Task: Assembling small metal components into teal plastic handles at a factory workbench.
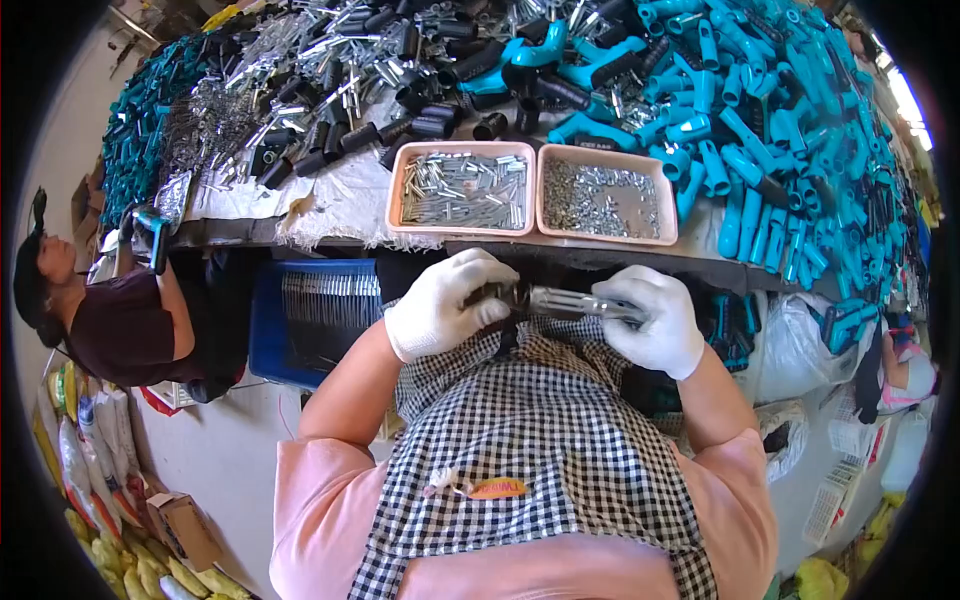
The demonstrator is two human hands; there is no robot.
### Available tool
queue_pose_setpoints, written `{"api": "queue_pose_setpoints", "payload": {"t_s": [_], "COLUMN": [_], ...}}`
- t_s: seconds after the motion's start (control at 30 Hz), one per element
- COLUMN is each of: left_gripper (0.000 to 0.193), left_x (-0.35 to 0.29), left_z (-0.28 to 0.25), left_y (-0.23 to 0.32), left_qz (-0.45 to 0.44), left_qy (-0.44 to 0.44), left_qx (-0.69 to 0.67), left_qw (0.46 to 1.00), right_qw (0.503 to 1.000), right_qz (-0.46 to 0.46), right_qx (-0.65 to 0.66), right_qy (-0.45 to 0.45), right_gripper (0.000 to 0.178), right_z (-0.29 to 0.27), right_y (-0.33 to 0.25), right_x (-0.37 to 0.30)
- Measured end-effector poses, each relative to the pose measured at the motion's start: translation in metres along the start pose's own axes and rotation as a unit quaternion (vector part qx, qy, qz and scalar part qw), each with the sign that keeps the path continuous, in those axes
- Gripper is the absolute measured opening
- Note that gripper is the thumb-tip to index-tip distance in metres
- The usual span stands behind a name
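Note:
In front of my waist, a tool part with a black end and a silver metal shaft is held crosswise between my two white-gloved hands. My left hand is closed around the black end. The fingers of my right hand grip the far end of the metal shaft. Just beyond my hands, two pink trays stand side by side at the table's edge. The left tray has metal pins and rods in it, and the right tray has small metal pieces.
Teal handles are heaped on the right of the table, black grips and metal shafts in the middle. A blue crate with metal rods stands low on the left. At the far left, another person holds a teal part.

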State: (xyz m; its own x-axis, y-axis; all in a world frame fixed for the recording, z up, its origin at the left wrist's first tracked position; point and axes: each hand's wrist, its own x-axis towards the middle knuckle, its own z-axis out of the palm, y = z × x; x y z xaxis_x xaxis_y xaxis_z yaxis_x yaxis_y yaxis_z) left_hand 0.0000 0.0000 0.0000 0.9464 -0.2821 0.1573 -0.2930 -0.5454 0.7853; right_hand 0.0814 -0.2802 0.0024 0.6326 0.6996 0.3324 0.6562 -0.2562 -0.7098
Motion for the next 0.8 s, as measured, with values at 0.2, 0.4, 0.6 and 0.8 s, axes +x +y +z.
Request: {"api": "queue_pose_setpoints", "payload": {"t_s": [0.2,0.4,0.6,0.8], "left_gripper": [0.044,0.041,0.040,0.037], "left_x": [0.005,0.007,0.008,-0.005], "left_z": [0.018,0.052,0.044,0.032], "left_y": [0.007,0.003,-0.014,-0.024], "left_qz": [0.059,0.086,0.074,0.001], "left_qy": [-0.055,-0.033,-0.032,-0.094], "left_qx": [0.020,0.061,0.078,0.010], "left_qw": [0.997,0.994,0.994,0.996], "right_qw": [0.999,0.997,0.993,0.944], "right_qz": [-0.045,-0.044,-0.009,-0.171], "right_qx": [-0.015,-0.045,-0.049,-0.218], "right_qy": [-0.004,-0.048,-0.103,-0.177], "right_gripper": [0.024,0.067,0.076,0.056], "right_z": [0.016,0.034,0.039,0.048], "right_y": [-0.008,-0.008,-0.003,0.008], "right_x": [0.003,0.007,0.020,0.010]}}
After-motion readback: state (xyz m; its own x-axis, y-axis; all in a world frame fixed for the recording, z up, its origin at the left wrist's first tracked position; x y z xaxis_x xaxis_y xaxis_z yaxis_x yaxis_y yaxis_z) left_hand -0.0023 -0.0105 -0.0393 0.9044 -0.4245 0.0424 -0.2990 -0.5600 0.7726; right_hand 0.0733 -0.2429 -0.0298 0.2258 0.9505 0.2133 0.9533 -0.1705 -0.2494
